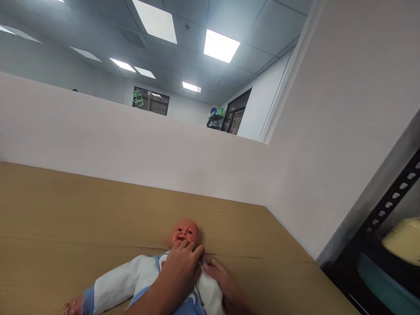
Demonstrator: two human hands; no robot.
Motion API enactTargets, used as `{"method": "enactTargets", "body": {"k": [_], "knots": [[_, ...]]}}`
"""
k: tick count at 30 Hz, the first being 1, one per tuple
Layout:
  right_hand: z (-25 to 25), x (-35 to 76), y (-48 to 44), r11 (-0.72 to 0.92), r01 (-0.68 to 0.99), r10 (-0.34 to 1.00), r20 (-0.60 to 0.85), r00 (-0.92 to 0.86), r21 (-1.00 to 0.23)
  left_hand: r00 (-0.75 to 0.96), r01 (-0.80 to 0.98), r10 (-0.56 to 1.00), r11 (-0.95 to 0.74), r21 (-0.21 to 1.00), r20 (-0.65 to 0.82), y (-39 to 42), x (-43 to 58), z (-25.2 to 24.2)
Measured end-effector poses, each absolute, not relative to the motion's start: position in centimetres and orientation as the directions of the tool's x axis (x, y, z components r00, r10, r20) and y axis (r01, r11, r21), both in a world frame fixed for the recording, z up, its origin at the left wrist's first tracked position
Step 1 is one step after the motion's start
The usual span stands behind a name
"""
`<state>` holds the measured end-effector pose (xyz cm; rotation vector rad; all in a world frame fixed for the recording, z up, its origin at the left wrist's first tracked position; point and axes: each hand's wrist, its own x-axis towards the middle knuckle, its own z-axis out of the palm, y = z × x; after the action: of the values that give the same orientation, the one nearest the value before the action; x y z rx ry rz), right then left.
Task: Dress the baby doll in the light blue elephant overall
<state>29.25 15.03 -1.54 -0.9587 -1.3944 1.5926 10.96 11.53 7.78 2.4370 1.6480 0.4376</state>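
A baby doll (183, 234) in a white and blue suit lies on its back on the wooden table (82, 214), head pointing away from me. My left hand (182, 267) rests on the doll's chest just under the chin, fingers curled and pinching the suit's collar. My right hand (221, 280) lies beside it on the doll's right side, fingers pressed to the white fabric. The doll's arm (108, 284) stretches out to the left. Its lower body is cut off by the frame's bottom edge.
A white partition (131, 140) runs along the table's far edge and a white wall (344, 131) closes the right side. A dark metal shelf (387, 210) at the right holds a yellowish thing (403, 240) and a teal thing (383, 280).
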Motion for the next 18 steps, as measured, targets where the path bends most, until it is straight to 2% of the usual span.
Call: {"method": "enactTargets", "body": {"k": [4,9,12,18], "knots": [[0.2,31.4,13.9,0.059,0.206,0.859,-0.055,-0.509,-0.977,0.331,0.895,0.933,-0.358,0.266,0.142,11.9,10.8,7.2],[5.1,33.6,12.5,0.148,0.604,0.884,-0.170,-0.437,-0.783,0.301,0.918,0.943,-0.326,0.226,0.139,12.1,10.4,7.3],[7.8,34.9,12.7,0.177,0.672,0.869,-0.207,-0.450,-0.719,0.289,0.921,0.944,-0.320,0.222,0.161,11.8,10.3,8.0],[10.2,36.9,13.0,0.235,0.648,0.827,-0.201,-0.525,-0.725,0.297,0.906,0.940,-0.333,0.263,0.168,11.2,10.2,8.5]]}}
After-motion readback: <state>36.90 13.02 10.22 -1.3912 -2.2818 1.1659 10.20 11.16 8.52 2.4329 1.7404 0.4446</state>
